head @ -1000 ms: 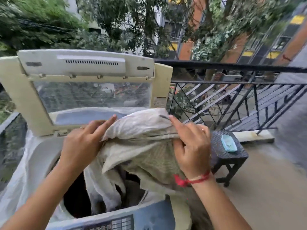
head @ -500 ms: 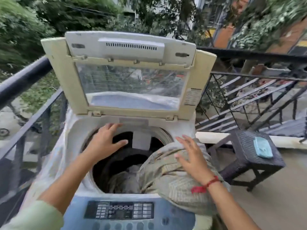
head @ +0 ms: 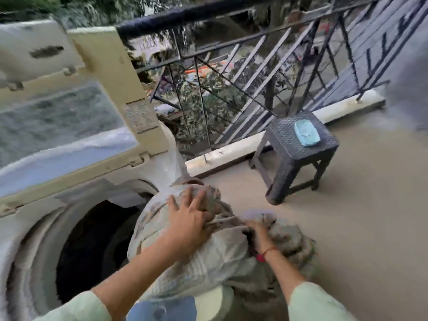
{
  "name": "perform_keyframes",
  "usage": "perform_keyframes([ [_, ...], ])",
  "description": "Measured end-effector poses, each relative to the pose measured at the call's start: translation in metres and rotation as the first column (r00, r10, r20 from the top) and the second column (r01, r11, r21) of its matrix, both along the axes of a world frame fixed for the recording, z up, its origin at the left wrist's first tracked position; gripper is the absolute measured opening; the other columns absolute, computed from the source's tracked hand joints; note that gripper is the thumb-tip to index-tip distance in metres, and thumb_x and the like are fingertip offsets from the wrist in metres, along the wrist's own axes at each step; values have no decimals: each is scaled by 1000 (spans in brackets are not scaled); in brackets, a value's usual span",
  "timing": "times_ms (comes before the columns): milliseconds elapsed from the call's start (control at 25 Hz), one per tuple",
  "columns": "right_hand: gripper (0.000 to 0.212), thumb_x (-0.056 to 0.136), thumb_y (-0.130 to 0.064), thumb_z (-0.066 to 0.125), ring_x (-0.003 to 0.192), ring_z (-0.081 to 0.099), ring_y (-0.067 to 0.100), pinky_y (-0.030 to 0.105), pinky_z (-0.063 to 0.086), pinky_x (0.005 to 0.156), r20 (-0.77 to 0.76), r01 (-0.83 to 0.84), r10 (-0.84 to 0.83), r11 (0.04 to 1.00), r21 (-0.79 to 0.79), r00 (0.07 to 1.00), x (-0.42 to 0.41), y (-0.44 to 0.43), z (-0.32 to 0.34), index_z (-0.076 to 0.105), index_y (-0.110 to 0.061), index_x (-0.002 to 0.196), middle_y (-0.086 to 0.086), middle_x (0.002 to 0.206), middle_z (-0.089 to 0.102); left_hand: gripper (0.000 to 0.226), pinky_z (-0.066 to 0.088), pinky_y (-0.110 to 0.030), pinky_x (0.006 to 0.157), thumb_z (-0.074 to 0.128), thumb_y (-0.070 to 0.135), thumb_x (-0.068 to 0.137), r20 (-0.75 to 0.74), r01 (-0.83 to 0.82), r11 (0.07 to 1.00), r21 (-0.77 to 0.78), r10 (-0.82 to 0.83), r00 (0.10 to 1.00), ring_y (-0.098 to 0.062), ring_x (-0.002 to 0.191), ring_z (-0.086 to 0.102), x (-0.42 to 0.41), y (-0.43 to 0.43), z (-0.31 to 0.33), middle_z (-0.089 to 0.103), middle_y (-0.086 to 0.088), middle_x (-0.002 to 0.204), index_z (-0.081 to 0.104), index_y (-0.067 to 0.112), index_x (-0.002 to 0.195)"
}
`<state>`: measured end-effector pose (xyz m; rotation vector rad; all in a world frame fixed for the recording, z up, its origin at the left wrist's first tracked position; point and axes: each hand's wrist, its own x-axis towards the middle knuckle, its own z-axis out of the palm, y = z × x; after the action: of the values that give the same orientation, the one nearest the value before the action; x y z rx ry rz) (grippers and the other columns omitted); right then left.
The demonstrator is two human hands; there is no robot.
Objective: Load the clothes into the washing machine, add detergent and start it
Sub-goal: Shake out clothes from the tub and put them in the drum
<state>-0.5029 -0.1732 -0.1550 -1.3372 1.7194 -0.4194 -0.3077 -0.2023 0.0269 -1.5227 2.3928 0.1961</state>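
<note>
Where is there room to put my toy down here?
The stool has bare top beside the blue box. The floor between the stool and the clothes is bare. It is crowded at the edge of the washer, where the left hand and right hand are on the clothes.

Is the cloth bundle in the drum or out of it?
Out. The cloth bundle rests on the washing machine rim, beside the drum opening. The left hand presses flat on it; the right hand grips its fabric.
</note>
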Motion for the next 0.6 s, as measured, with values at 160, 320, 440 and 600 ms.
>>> perform_keyframes([
  [160, 22, 86, -3, 49, 83, 56, -6, 6, 42, 73, -12, 449, -495, 798, -402, 869, -31, 13, 83, 60, -15, 102, 12, 102, 61, 32, 47, -57, 92, 44, 34, 82, -409, 108, 973, -203, -184, 894, -31, 104, 65, 18, 15, 2, 71, -2, 103, 66, 27, 104],
  [320, 29, 79, -1, 48, 88, 57, 28, 35, 44, 79, 106, 269, -390, 392, -880, 915, -8, -13, 214, 63, -7, 104, 13, 92, 64, 31, 49, -28, 64, 43, 31, 83, -740, -289, 910, -297, -28, 673, -25, 80, 67, 67, 6, 70, 71, -7, 93, 58, 21, 109],
  [440, 26, 91, -23, 43, 78, 58, 30, 38, 45, 69, -47, -16, -193, 157, -987, 980, 59, -12, 315, 62, -14, 107, 10, 83, 65, 39, 43, -34, 60, 41, 27, 84, -683, -437, 675, -594, -136, 718, -32, 76, 61, 145, 11, 126, 67, -21, 86, 61, 3, 107],
  [600, 31, 76, -17, 65, 69, 57, 28, 37, 44, 60, -160, -159, 15, -45, -986, 987, 173, -5, 376, 52, -22, 104, 4, 75, 64, 47, 51, -51, 66, 43, 39, 88, -716, -653, 441, -615, 33, 697, -48, 81, 62, 271, 47, 146, 63, -28, 101, 55, 9, 123],
])
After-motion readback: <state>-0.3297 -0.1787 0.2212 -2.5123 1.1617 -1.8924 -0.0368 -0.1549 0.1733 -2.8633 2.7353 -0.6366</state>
